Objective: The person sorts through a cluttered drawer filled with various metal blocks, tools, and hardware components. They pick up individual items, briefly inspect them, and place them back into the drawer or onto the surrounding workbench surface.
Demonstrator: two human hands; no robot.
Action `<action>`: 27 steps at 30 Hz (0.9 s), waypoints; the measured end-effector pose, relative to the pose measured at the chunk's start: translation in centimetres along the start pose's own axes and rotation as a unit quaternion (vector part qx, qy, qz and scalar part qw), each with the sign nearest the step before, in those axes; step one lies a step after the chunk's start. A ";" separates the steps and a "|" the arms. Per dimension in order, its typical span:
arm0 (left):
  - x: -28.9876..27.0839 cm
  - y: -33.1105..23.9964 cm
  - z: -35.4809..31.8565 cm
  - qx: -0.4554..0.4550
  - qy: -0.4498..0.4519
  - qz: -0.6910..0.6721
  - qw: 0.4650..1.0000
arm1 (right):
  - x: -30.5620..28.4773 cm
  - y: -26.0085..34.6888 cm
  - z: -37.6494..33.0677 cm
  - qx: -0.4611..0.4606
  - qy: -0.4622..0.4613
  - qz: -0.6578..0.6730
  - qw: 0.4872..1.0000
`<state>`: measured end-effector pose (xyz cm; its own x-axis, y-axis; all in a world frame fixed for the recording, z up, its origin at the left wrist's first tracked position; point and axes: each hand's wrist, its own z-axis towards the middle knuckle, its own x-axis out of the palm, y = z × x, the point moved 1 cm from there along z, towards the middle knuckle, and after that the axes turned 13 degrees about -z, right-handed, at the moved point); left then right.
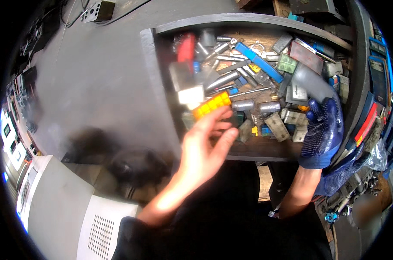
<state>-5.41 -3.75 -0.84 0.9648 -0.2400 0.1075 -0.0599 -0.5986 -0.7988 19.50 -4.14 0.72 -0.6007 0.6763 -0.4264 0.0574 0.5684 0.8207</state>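
My bare left hand [204,145] reaches over the near left part of a dark drawer [257,155]. Its fingers are loosely bent, with the thumb apart. Beside the fingertips is a yellow-orange plastic box [213,105] divided into small cells; no finger plainly wraps it. A dark blue dotted work glove covers my right hand [323,125], at the drawer's right side with its fingers curled in. Against these fingers lies the end of a smeared grey, rounded piece [311,82]. What sits inside the curl is hidden.
Metal shanks, small plastic cases and a long blue bar [259,62] fill the drawer. A second blue glove [341,175] lies outside its right wall. Left of it is a grey surface [97,78] with a drilled metal block [99,11]. A light grey cabinet [60,195] stands lower left.
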 end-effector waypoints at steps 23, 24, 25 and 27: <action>-6.5 0.3 -3.0 0.009 -0.173 -0.087 0.981 | 14.7 -3.3 -7.3 -0.350 0.240 -0.263 0.867; -6.7 0.4 -3.1 0.007 -0.169 -0.091 0.981 | 13.6 -2.6 -6.8 -0.237 0.266 -0.226 0.906; -6.9 0.5 -3.1 0.005 -0.166 -0.087 0.982 | 12.5 -2.0 -6.4 -0.121 0.275 -0.181 0.937; -7.2 0.7 -3.2 0.000 -0.156 -0.079 0.985 | 10.5 -1.5 -4.4 -0.039 0.244 -0.133 0.960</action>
<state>-13.20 -4.91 -0.30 0.9939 0.1019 0.0427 0.0964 -0.6099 -0.7866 9.62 0.03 -3.35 -0.8890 0.2009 -0.4114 -0.1985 0.6405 0.7418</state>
